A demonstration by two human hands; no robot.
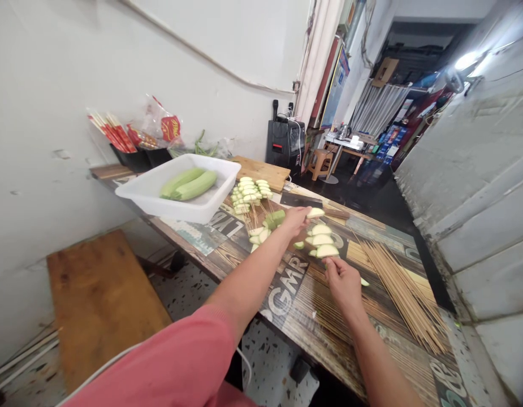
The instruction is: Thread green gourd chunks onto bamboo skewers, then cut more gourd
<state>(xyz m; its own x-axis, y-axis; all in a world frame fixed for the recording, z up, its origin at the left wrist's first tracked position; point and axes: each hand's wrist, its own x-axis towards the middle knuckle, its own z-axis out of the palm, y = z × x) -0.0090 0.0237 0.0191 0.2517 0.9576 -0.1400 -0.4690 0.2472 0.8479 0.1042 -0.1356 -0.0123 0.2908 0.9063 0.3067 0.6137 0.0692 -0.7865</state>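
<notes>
My left hand (297,221) is closed on a pale zucchini slice (315,213), thumb and fingers at its left end. Nearer to me, my right hand (344,278) pinches the near end of a skewer that carries several zucchini slices (321,240); the stick itself is mostly hidden. Left of my left hand lie a cut piece of zucchini (275,219) and loose slices (259,236). Behind them, finished skewers of zucchini slices (249,193) are heaped together. A small green end piece (299,245) rests between my hands.
A white plastic tub (221,169) with two whole zucchinis (189,183) stands at the left, beside a wooden board (263,172). A knife (301,200) lies past my left hand. Bare bamboo skewers (403,294) are spread at the right. A wooden bench (104,305) is below left.
</notes>
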